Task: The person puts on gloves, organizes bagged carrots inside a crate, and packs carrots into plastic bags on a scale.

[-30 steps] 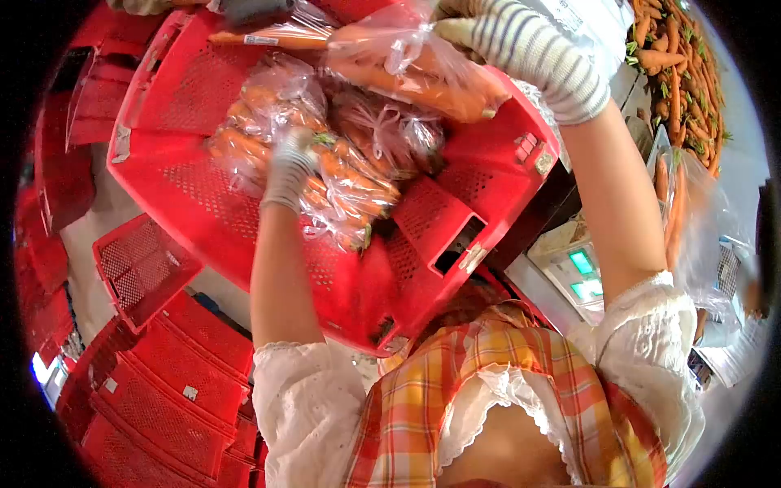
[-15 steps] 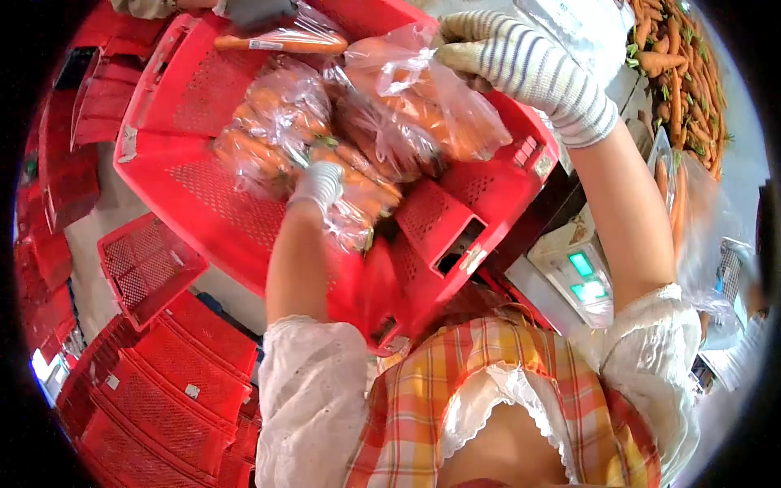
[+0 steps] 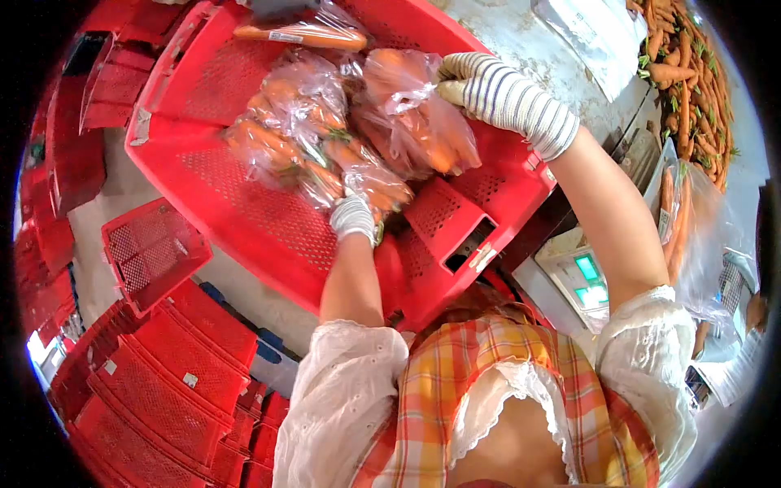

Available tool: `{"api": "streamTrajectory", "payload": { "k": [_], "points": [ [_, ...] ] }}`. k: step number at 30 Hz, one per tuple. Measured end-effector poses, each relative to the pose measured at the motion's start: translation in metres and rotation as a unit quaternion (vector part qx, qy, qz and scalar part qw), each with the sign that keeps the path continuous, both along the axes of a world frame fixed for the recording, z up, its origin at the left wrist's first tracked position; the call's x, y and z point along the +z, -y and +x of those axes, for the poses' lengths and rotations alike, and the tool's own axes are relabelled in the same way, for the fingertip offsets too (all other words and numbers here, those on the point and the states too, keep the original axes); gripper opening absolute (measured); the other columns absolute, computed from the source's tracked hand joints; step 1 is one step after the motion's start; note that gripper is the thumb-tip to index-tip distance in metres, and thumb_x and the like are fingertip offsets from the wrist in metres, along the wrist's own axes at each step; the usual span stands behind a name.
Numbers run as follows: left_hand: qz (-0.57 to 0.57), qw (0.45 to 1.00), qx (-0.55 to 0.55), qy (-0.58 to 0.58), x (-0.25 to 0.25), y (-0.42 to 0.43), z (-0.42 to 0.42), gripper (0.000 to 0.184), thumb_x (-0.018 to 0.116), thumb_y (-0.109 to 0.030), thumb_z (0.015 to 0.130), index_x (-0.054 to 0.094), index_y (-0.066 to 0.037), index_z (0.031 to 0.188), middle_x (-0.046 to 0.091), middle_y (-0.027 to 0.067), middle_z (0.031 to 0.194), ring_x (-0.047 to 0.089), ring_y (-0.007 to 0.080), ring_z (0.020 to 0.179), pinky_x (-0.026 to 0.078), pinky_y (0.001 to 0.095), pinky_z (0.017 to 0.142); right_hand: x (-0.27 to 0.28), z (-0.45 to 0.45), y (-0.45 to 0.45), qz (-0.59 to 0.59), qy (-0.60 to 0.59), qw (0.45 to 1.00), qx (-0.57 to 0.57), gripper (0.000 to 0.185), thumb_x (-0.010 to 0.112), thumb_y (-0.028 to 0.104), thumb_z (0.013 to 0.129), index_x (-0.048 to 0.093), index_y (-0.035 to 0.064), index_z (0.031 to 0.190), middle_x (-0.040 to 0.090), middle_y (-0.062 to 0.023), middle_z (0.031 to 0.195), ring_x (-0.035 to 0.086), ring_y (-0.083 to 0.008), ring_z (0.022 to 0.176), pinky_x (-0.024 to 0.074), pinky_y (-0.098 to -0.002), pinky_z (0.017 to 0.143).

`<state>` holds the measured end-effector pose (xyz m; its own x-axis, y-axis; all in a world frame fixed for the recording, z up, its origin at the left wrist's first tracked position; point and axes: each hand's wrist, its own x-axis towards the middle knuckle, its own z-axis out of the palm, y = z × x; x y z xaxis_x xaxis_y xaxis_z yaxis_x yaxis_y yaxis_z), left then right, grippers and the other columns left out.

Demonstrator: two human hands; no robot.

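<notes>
Your right hand (image 3: pixel 512 102), in a ribbed knit glove with dark stripes, reaches in at upper center, wrist bent inward, thumb and fingers pinched together on the upper bag (image 3: pixel 427 122), clear, crinkled plastic around smooth, tapering carrots. Your left hand (image 3: pixel 354 218), in a pale knit glove, points up the frame, fingertips at the lower bag (image 3: pixel 370 175); you cannot tell whether they grip it. Both bags lie in the red crate (image 3: pixel 285 224), angular and perforated, at upper center. Loose carrots (image 3: pixel 691 89) heap at upper right.
</notes>
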<state>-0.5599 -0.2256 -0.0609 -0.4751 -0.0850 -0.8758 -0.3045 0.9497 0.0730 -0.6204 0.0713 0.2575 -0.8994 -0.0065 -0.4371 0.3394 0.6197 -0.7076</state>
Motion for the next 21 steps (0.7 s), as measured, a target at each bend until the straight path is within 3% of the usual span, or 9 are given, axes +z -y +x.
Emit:
{"api": "streamTrajectory", "payload": {
  "k": [2, 4, 5, 8, 10, 12, 14, 17, 21],
  "points": [
    [0.09, 0.951, 0.293, 0.035, 0.01, -0.011, -0.008, 0.051, 0.058, -0.035, 0.082, 0.051, -0.006, 0.124, 0.055, 0.0159, 0.121, 0.058, 0.0293, 0.106, 0.048, 0.0407, 0.086, -0.004, -0.002, -0.004, 0.005, 0.007, 1.0, -0.013, 0.023, 0.054, 0.017, 0.082, 0.058, 0.001, 0.098, 0.054, -0.0002, 0.07, 0.049, -0.0079, 0.06, 0.0439, -0.0248, 0.056],
    [-0.043, 0.96, -0.277, 0.015, 0.112, -0.041, -0.033, 0.034, 0.054, -0.031, 0.084, 0.064, -0.006, 0.105, 0.061, 0.0119, 0.113, 0.061, 0.0275, 0.1, 0.049, 0.0408, 0.081, -0.003, 0.002, -0.01, 0.002, 0.024, 0.999, -0.023, 0.023, 0.054, 0.016, 0.082, 0.058, 0.0002, 0.099, 0.054, 0.0004, 0.071, 0.048, -0.0071, 0.06, 0.0431, -0.024, 0.055],
    [0.001, 0.968, -0.251, -0.011, 0.118, -0.038, -0.044, 0.032, 0.053, -0.028, 0.086, 0.058, -0.004, 0.107, 0.063, 0.0214, 0.084, 0.063, 0.0363, 0.081, 0.051, 0.0436, 0.073, 0.001, 0.004, -0.009, 0.005, 0.023, 1.0, -0.02, 0.023, 0.054, 0.016, 0.082, 0.058, 0.0002, 0.099, 0.054, 0.0004, 0.071, 0.048, -0.0071, 0.06, 0.0431, -0.024, 0.055],
    [0.0, 0.954, -0.149, -0.262, 0.125, -0.04, -0.06, 0.031, 0.056, -0.02, 0.08, 0.056, -0.003, 0.106, 0.06, 0.0211, 0.096, 0.06, 0.0365, 0.091, 0.048, 0.0433, 0.081, 0.008, 0.007, -0.003, -0.016, -0.012, 1.0, 0.005, 0.023, 0.053, 0.015, 0.082, 0.057, -0.0007, 0.1, 0.053, 0.0008, 0.07, 0.047, -0.0064, 0.06, 0.0424, -0.0237, 0.054],
    [0.136, 0.824, -0.275, -0.477, 0.135, -0.056, -0.062, 0.039, 0.057, -0.016, 0.074, 0.055, -0.003, 0.11, 0.054, 0.0201, 0.113, 0.052, 0.0356, 0.107, 0.04, 0.0431, 0.093, 0.015, 0.012, -0.001, -0.018, -0.015, 1.0, -0.004, 0.023, 0.053, 0.015, 0.082, 0.057, -0.0006, 0.099, 0.052, 0.0008, 0.069, 0.047, -0.0063, 0.059, 0.042, -0.0237, 0.053],
    [0.07, 0.813, -0.425, -0.392, 0.127, -0.085, -0.049, 0.056, 0.062, -0.026, 0.07, 0.049, -0.001, 0.119, 0.049, 0.0216, 0.122, 0.041, 0.0347, 0.12, 0.031, 0.0463, 0.1, 0.016, 0.009, -0.002, -0.015, -0.028, 0.999, -0.013, 0.022, 0.053, 0.016, 0.083, 0.057, -0.0003, 0.097, 0.051, 0.001, 0.067, 0.046, -0.0063, 0.056, 0.041, -0.0235, 0.052],
    [0.148, 0.944, -0.233, -0.178, 0.144, -0.114, -0.051, 0.09, 0.066, -0.045, 0.07, 0.024, -0.005, 0.138, 0.047, 0.0207, 0.124, 0.048, 0.0349, 0.113, 0.038, 0.0437, 0.096, 0.017, 0.01, -0.006, -0.02, -0.02, 0.999, -0.041, 0.022, 0.053, 0.02, 0.084, 0.057, 0.0005, 0.095, 0.05, 0.0013, 0.065, 0.045, -0.0064, 0.055, 0.0396, -0.023, 0.05],
    [0.289, 0.936, 0.152, -0.128, 0.069, -0.143, -0.047, 0.066, 0.061, -0.041, 0.077, 0.038, -0.003, 0.126, 0.055, 0.0167, 0.112, 0.054, 0.0316, 0.098, 0.042, 0.0402, 0.088, 0.031, 0.015, -0.003, -0.066, 0.011, 0.995, -0.08, 0.02, 0.053, 0.023, 0.086, 0.057, 0.0037, 0.091, 0.049, 0.0019, 0.064, 0.043, -0.0057, 0.054, 0.0369, -0.0215, 0.049],
    [0.573, 0.506, 0.644, 0.006, 0.026, -0.168, -0.05, 0.035, 0.051, -0.03, 0.087, 0.056, 0.0, 0.106, 0.063, 0.0096, 0.093, 0.057, 0.0239, 0.08, 0.046, 0.0334, 0.076, 0.05, 0.015, 0.003, -0.091, 0.053, 0.99, -0.093, 0.017, 0.052, 0.015, 0.082, 0.058, 0.0005, 0.088, 0.055, -0.0057, 0.071, 0.05, -0.0118, 0.07, 0.0442, -0.0292, 0.066]
  ]
}}
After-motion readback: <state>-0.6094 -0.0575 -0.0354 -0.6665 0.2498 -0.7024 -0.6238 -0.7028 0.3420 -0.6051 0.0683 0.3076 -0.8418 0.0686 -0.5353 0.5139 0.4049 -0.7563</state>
